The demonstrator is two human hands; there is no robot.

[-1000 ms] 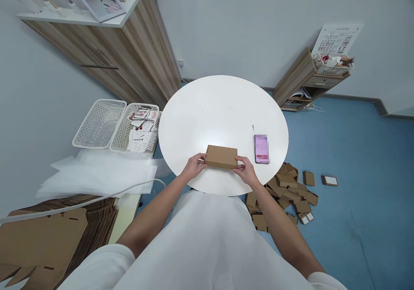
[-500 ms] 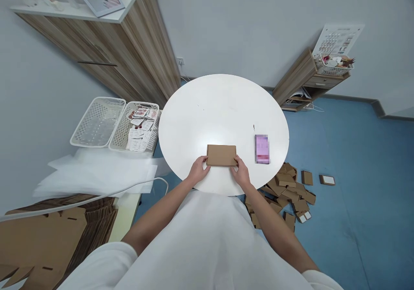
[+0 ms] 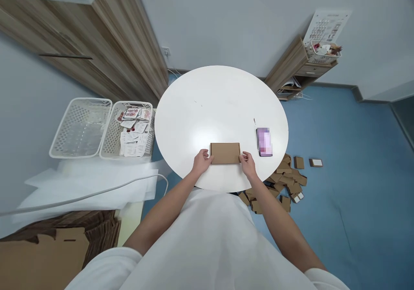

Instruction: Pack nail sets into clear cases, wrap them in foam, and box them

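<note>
A closed brown cardboard box (image 3: 225,153) lies flat on the round white table (image 3: 216,96), close to its near edge. My left hand (image 3: 201,162) is at the box's left end, its thumb against the lower left corner and the fingers curled. At the right end, my right hand (image 3: 248,165) has its thumb and curled fingers on the box's side. Right of the box lies a purple rectangular object (image 3: 265,142), blurred by pixelation.
Several small cardboard boxes (image 3: 284,178) are heaped on the blue floor at right. On the left stand a white basket with cards (image 3: 110,147) and a second white basket (image 3: 60,152), above white sheets (image 3: 129,186) and stacked flat cardboard (image 3: 45,255). A white cable (image 3: 106,191) crosses the sheets.
The camera view has shifted a little. The cardboard box sits slightly farther right on the table, with both hands still at its ends. The left fingers are more curled.
</note>
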